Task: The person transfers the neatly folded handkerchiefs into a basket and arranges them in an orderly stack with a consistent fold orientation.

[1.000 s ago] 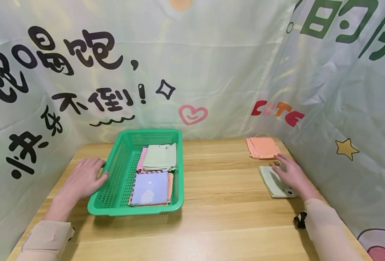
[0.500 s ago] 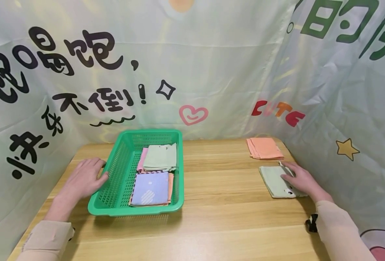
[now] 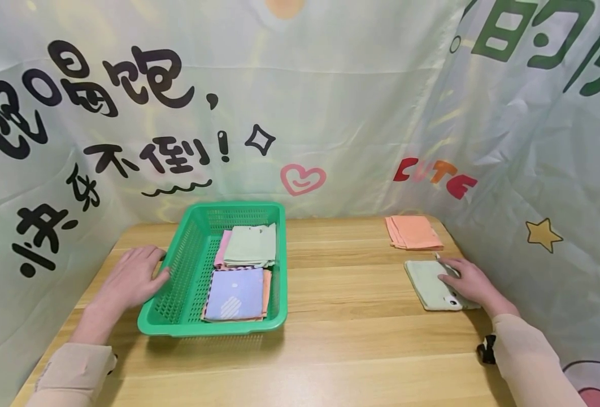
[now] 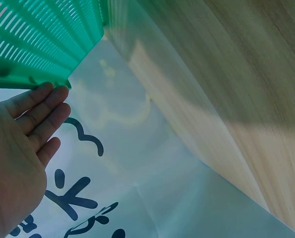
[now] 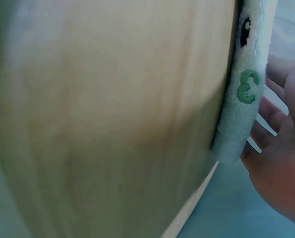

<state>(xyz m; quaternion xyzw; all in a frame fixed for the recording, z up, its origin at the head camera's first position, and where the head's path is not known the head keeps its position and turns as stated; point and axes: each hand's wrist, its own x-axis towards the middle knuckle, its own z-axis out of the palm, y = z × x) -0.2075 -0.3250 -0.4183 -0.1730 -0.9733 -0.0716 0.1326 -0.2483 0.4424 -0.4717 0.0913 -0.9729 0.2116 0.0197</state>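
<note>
My left hand [image 3: 132,277] is at the left side of a green plastic basket [image 3: 213,329]. Its fingers are loosely extended and its fingertips meet the basket's rim, as the left wrist view also shows. On the right of the table, my right hand [image 3: 470,281] rests on a folded pale green cloth [image 3: 424,282] with a small printed face. In the right wrist view the fingers lie relaxed along the folded cloth [image 5: 237,114], which shows an eye and a green mark. Part of that cloth is hidden under the hand.
Inside the basket lie a folded light green cloth [image 3: 251,246], a blue cloth [image 3: 234,288] and edges of pink and orange ones. A folded orange cloth [image 3: 416,232] sits behind the pale green one. A printed curtain [image 3: 340,113] bounds the wooden table [image 3: 335,350].
My right hand has moved right and slightly down across the pale green cloth, away from the orange cloth's edge, then stayed there. My left hand and the basket have not moved.
</note>
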